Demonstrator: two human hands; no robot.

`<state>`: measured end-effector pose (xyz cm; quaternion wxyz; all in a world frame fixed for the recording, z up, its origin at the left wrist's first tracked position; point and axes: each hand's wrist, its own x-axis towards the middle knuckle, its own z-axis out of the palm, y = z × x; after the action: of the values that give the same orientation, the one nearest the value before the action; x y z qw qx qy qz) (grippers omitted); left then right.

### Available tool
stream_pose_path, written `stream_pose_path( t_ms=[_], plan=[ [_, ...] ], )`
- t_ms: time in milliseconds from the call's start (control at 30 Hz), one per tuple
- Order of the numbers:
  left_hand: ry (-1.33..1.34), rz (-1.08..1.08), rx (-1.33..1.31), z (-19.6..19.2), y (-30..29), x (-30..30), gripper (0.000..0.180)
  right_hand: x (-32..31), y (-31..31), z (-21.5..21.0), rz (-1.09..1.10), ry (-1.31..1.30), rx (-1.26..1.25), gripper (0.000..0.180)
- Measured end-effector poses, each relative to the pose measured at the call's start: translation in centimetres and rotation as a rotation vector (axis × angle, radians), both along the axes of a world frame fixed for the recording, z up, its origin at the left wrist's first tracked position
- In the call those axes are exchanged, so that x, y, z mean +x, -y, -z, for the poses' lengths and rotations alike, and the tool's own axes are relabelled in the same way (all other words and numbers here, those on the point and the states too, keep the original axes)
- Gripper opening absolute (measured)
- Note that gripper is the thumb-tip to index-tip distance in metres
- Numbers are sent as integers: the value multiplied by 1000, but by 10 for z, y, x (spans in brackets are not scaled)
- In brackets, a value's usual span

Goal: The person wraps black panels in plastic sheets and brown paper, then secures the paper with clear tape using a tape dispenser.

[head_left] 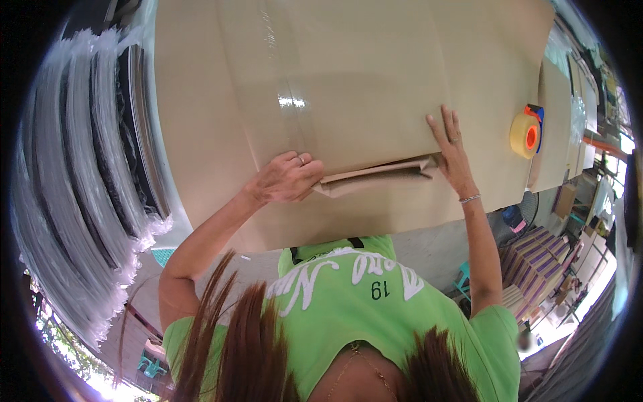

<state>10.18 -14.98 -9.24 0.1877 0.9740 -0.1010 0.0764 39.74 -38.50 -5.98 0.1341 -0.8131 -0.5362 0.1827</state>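
Cardbd sheet (362, 94): L hand (289, 177) curled, R hand (455, 161) splayed.

Saw a row of long, dark-edged panels in crinkled clear plastic (74, 181) along the left of the frame. Noticed small turquoise plastic stools (153, 366) at the lower left. Found a purple-and-tan striped, block-shaped stack (536, 258) at the lower right. Spotted a small white scrap (246, 258) on the smooth grey floor (425, 244), left of lower centre.
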Motion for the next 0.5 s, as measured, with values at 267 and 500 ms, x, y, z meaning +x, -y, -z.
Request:
stream_pose_path(
  t_ms=[267,500],
  plan=[
    [42,-94,-158,1,0,1,14,-4,37,3,390,-202,308,57],
    [-46,-167,-253,-1,4,2,17,-34,-9,-28,253,-351,175,17]
  ],
)
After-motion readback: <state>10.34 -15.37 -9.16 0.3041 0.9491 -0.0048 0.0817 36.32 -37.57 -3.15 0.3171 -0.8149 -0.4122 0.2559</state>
